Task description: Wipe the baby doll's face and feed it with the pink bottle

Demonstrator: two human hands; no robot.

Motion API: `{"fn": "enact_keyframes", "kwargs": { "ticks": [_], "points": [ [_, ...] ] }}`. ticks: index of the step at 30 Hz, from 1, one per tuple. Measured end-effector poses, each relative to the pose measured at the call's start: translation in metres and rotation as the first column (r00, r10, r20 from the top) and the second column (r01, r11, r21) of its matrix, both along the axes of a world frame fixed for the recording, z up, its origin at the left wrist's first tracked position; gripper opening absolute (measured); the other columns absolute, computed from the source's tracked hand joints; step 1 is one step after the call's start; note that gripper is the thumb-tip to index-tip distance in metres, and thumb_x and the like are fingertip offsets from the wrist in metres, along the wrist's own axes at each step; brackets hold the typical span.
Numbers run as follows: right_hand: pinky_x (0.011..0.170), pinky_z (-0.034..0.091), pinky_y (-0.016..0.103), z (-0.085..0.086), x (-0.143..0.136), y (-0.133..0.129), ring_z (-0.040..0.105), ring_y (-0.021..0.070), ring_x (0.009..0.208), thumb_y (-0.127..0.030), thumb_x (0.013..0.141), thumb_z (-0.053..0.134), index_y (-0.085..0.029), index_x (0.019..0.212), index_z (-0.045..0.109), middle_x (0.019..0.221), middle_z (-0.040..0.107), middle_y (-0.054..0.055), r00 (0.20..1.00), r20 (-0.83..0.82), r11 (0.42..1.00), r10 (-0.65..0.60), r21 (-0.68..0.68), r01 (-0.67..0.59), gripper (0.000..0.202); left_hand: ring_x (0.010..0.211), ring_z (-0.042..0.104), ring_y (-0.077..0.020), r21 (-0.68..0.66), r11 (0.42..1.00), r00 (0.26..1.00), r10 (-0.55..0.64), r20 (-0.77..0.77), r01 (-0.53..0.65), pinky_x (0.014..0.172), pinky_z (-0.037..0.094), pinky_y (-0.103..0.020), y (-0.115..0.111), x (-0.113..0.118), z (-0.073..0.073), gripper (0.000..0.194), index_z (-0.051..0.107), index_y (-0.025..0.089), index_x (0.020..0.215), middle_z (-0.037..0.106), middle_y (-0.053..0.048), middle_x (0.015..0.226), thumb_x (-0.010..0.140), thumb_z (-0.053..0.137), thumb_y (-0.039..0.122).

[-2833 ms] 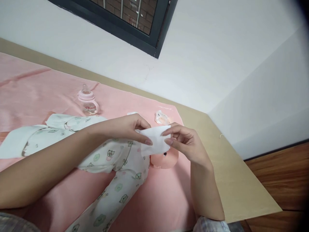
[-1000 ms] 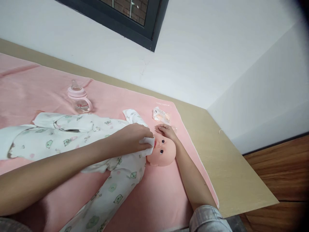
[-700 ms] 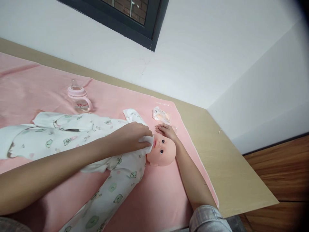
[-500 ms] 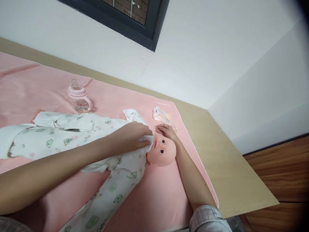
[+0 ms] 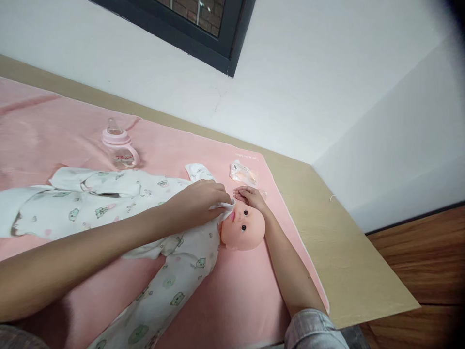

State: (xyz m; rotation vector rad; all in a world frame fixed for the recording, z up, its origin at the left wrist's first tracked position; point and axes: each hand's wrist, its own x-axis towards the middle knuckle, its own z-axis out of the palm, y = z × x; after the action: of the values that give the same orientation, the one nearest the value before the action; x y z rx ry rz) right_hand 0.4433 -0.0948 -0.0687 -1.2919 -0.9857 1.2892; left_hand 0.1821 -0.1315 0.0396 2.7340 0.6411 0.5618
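Observation:
A baby doll lies on its back, its bare head (image 5: 245,225) toward the right and its body inside a white printed romper (image 5: 152,194) with spread sleeves. Between the fingertips of my left hand (image 5: 198,202) is pinched a white cloth (image 5: 228,207), its edge up against the doll's chin by the mouth. Whether this cloth belongs to the romper's collar or is separate, I cannot tell. My right hand (image 5: 250,196) rests on the far side of the doll's head, fingers stretched out; I see nothing held in it.
A pink blanket (image 5: 232,300) covers much of the wooden table (image 5: 327,242). Beyond the romper stands a pink-lidded baby bottle (image 5: 121,150). Past my right hand lies a clear plastic packet (image 5: 242,172). A white wall and a dark window frame (image 5: 203,48) rise behind.
My left hand has shifted slightly right and away from me, bringing the pinched white cloth closer to the doll's mouth. My right hand and the doll's head stay put.

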Motion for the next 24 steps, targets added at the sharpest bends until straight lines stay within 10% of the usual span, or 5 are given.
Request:
{"fn": "enact_keyframes", "kwargs": {
  "ticks": [24],
  "points": [
    [0.091,0.054,0.03,0.0001,0.0007,0.0001,0.067,0.0132,0.083,-0.026,0.066,0.075,-0.017,0.076,0.07,0.085,0.072,0.003,0.999,0.019,1.0,0.03,0.003,-0.03,0.014,0.088,0.057,-0.0209,-0.082,0.996,0.999,0.044,0.007,-0.044,0.075,0.04,-0.03,-0.0039,0.0009,0.0082,0.042,0.069,0.018,0.099,0.062,-0.005,0.092,0.081,0.036,-0.002]
  ]
}}
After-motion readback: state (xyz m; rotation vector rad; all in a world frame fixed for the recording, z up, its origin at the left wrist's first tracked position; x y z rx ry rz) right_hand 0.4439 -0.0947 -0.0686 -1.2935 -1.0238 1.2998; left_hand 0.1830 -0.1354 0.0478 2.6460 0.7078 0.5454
